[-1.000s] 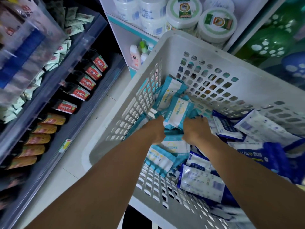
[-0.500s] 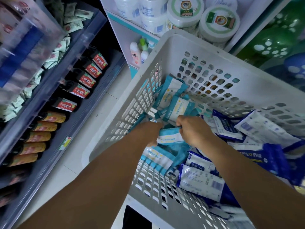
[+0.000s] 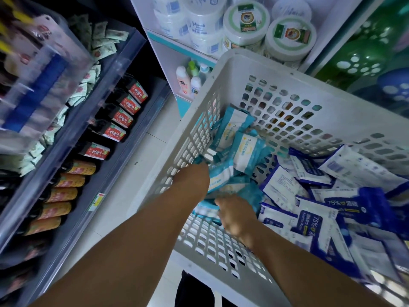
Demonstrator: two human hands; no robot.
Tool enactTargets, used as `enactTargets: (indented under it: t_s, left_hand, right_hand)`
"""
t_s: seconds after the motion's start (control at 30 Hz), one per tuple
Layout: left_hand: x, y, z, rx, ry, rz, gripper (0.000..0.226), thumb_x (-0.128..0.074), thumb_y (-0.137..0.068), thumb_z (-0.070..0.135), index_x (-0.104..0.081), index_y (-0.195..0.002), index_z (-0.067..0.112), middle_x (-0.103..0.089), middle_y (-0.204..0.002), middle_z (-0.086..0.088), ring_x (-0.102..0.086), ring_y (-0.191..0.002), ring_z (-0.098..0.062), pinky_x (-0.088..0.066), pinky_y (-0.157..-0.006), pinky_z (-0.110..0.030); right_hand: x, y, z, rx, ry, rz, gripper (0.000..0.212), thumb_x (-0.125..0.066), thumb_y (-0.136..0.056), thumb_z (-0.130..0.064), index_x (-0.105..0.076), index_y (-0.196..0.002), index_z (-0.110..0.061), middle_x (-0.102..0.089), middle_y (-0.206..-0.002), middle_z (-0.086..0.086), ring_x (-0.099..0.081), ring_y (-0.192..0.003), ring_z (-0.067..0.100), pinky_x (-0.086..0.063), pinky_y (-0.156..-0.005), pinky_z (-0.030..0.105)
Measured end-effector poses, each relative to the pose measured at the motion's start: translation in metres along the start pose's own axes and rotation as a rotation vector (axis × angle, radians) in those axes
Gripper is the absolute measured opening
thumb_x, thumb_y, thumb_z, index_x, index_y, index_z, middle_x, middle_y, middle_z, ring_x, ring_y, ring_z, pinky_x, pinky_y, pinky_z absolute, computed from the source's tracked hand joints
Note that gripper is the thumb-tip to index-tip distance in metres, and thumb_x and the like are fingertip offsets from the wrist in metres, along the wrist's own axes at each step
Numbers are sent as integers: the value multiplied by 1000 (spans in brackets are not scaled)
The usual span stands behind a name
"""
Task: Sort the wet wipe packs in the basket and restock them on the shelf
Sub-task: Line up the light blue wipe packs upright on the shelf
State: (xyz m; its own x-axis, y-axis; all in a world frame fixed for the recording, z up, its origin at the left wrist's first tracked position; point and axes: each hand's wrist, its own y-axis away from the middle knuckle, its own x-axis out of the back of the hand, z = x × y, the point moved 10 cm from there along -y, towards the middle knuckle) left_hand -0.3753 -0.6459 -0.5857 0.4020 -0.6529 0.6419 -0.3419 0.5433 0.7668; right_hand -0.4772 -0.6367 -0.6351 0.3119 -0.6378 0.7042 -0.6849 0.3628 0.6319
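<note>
A white perforated plastic basket [image 3: 287, 72] fills the right half of the head view. Teal-and-white wet wipe packs [image 3: 245, 149] are piled in its left corner. Dark blue-and-white alcohol wipe packs [image 3: 314, 218] lie heaped on its right side. My left hand [image 3: 193, 180] is inside the basket against the left wall, gripping a bunch of teal packs [image 3: 219, 178]. Just below it, my right hand [image 3: 234, 216] grips the lower edge of a teal pack [image 3: 207, 210]; the hand is motion-blurred.
A dark shelf [image 3: 73, 218] at left holds rows of sauce bottles [image 3: 120, 117] lying on their sides and green sachets [image 3: 88, 80] above. White tubs [image 3: 245, 23] and small bottles [image 3: 191, 79] stand on a white rack behind the basket. Pale floor tiles [image 3: 152, 138] run between.
My right hand has dropped lower and toward me, from the top of the teal pile to a pack at its near edge. My left hand stays in the teal packs.
</note>
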Motion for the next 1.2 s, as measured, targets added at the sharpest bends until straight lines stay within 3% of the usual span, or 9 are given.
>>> enactTargets:
  t_s: [0.1, 0.17, 0.37, 0.47, 0.6, 0.73, 0.87, 0.93, 1.2]
  left_hand:
    - [-1, 5, 4, -36, -30, -21, 42, -52, -90, 1, -46, -130, 12, -54, -126, -11, -57, -114, -31, -43, -76, -33]
    - [-2, 7, 10, -84, 21, -45, 42, -49, -90, -1, -45, -131, 11, -54, -126, -14, -57, -111, -32, -43, -75, -32]
    - [8, -2, 34, -140, 575, -89, 37, -39, -92, 1, -44, -128, 10, -52, -93, -8, -49, -71, -18, -34, -49, -26]
    - [12, -15, 48, -140, 680, -51, 49, -51, -92, 15, -34, -139, 15, -54, -113, -10, -55, -85, -24, -40, -54, -26]
    - [11, -37, 52, -66, 686, 52, 52, -58, -93, 33, -37, -136, 13, -48, -123, -12, -53, -106, -30, -46, -76, -35]
    - [8, -52, 50, -8, 574, 157, 63, -61, -92, 33, -31, -141, 9, -31, -145, -12, -34, -132, -31, -36, -103, -40]
    - [1, -66, 50, -5, 487, 109, 84, -72, -82, 37, -24, -145, 11, -33, -146, -10, -36, -132, -30, -36, -104, -41]
    - [-1, -71, 49, -11, 442, 87, 90, -79, -74, 38, -27, -144, 14, -39, -143, -9, -40, -129, -30, -39, -103, -40]
    - [-8, -63, 57, -78, 295, 104, 87, -81, -64, 50, -41, -135, 17, -46, -129, -6, -49, -118, -29, -41, -98, -40]
  right_hand:
    - [46, 9, 15, -10, -43, 172, 29, -49, -93, -10, -58, -120, -16, -59, -120, 6, -58, -104, 24, -46, -86, 34]
    - [87, 19, 34, -51, -47, 338, 24, -57, -91, -17, -61, -114, -17, -67, -106, 3, -62, -94, 23, -49, -84, 33]
    - [142, 15, 70, -78, -99, 414, 21, -64, -89, -17, -67, -110, -18, -58, -110, 5, -54, -88, 17, -42, -74, 26]
    - [150, -2, 87, -94, -94, 411, 21, -64, -89, -15, -67, -110, -15, -55, -110, 8, -54, -88, 20, -39, -71, 27]
    - [145, -24, 109, -157, -151, 443, 37, -70, -85, -17, -58, -118, -7, -54, -117, 13, -52, -109, 28, -43, -88, 33]
    - [119, -46, 138, -277, -297, 330, 76, -73, -83, -28, -32, -143, -5, -51, -132, 16, -51, -120, 32, -45, -99, 41]
    - [97, -68, 147, -275, -515, 188, 93, -78, -75, -27, -21, -148, -20, -62, -124, 8, -65, -99, 22, -56, -76, 35]
    - [87, -71, 149, -299, -528, 111, 103, -80, -71, -26, -15, -151, -24, -56, -130, 7, -61, -107, 22, -50, -72, 28]
    - [76, -64, 136, -203, -493, -64, 103, -88, -57, -20, -32, -144, -23, -51, -134, -2, -54, -117, 17, -49, -95, 32]
